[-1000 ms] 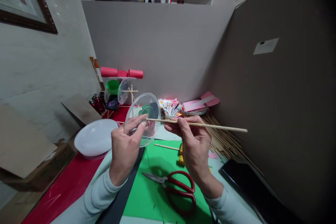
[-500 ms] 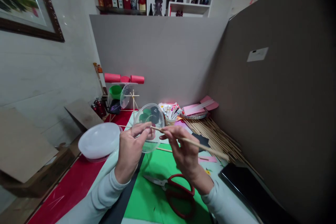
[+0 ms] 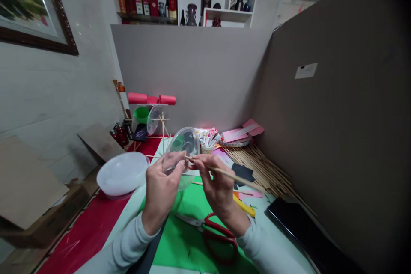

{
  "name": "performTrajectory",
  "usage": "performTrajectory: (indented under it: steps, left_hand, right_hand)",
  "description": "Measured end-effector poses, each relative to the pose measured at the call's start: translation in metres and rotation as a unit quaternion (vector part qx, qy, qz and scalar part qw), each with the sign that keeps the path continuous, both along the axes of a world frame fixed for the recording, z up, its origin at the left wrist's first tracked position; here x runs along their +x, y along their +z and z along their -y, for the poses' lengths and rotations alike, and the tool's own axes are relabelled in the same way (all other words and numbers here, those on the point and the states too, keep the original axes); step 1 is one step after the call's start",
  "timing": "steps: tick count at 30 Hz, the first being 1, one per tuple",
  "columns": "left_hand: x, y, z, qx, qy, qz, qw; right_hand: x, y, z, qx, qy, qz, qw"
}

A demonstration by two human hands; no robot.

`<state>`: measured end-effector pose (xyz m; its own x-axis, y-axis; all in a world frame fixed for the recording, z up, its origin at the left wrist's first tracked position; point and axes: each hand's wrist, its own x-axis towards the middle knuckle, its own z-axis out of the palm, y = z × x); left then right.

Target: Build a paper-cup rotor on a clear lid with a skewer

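Observation:
My left hand holds a clear plastic lid up above the table, tilted on edge with its face toward me. My right hand pinches a thin wooden stick near its left end. The stick's tip meets the lid near its middle, between my two thumbs, and the rest slants down to the right. Below my hands lie a green paper sheet and red-handled scissors.
A white bowl sits at the left on red paper. A heap of wooden sticks lies at the right by the grey partition. A cup of markers, a stick-and-lid frame and a yellow cutter stand around.
The stick has swung from level to slanting down to the right. My hands have drawn closer together, and the view has tipped upward a little.

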<state>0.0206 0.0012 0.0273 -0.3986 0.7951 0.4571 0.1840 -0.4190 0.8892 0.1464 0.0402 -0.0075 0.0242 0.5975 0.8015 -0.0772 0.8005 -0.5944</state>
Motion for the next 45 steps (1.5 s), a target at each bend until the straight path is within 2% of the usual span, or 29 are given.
performTrajectory:
  steps: [5,10,14,17,19,21,23,24,25,27,30,33,35,38,41,43,45]
  left_hand:
    - [0.003,0.006,0.004,0.007,-0.006,-0.010,1.000]
    - [-0.001,0.006,-0.003,0.042,-0.006,-0.054,0.998]
    - [-0.006,-0.004,-0.011,0.083,0.030,-0.099,0.991]
    - [-0.010,-0.012,-0.015,0.115,0.046,-0.141,0.982]
    - [-0.012,-0.015,-0.017,0.148,0.059,-0.170,0.973]
    - [-0.013,-0.015,-0.018,0.190,0.080,-0.197,0.958]
    - [-0.013,-0.013,-0.018,0.231,0.101,-0.221,0.942]
    - [-0.013,-0.011,-0.016,0.246,0.107,-0.231,0.935]
    - [-0.013,-0.009,-0.014,0.256,0.112,-0.241,0.929]
    - [-0.011,-0.006,-0.009,0.268,0.107,-0.259,0.922]
    - [-0.010,-0.006,-0.004,0.282,0.068,-0.267,0.919]
    - [-0.013,-0.013,-0.008,0.303,0.012,-0.261,0.916]
    - [-0.017,-0.020,-0.014,0.315,-0.013,-0.257,0.913]
    - [-0.022,-0.034,-0.025,0.319,-0.038,-0.236,0.917]
    - [-0.024,-0.047,-0.035,0.312,-0.071,-0.190,0.928]
    - [-0.024,-0.052,-0.042,0.297,-0.092,-0.154,0.938]
    - [-0.026,-0.052,-0.049,0.253,-0.119,-0.136,0.950]
  right_hand:
    - [0.004,-0.002,-0.009,0.004,0.022,0.027,0.999]
    - [0.025,0.019,-0.001,-0.052,0.054,0.048,0.996]
    - [0.057,0.039,0.021,-0.049,0.000,0.093,0.994]
    - [0.072,0.049,0.034,0.014,-0.050,0.142,0.988]
    - [0.075,0.052,0.038,0.099,-0.111,0.213,0.966]
    - [0.074,0.052,0.039,0.184,-0.204,0.313,0.909]
    - [0.071,0.050,0.038,0.220,-0.271,0.388,0.853]
    - [0.070,0.047,0.036,0.221,-0.287,0.406,0.839]
    - [0.069,0.044,0.034,0.214,-0.292,0.413,0.835]
    - [0.067,0.036,0.030,0.179,-0.289,0.403,0.850]
    - [0.066,0.024,0.021,0.101,-0.242,0.372,0.890]
    - [0.066,0.013,0.013,-0.013,-0.142,0.329,0.934]
    - [0.064,0.008,0.011,-0.104,-0.065,0.297,0.947]
    - [0.058,0.000,0.015,-0.240,0.053,0.251,0.936]
    - [0.049,-0.006,0.024,-0.351,0.162,0.215,0.897]
    - [0.045,-0.008,0.029,-0.395,0.204,0.205,0.872]
    - [0.044,-0.007,0.030,-0.411,0.211,0.203,0.863]
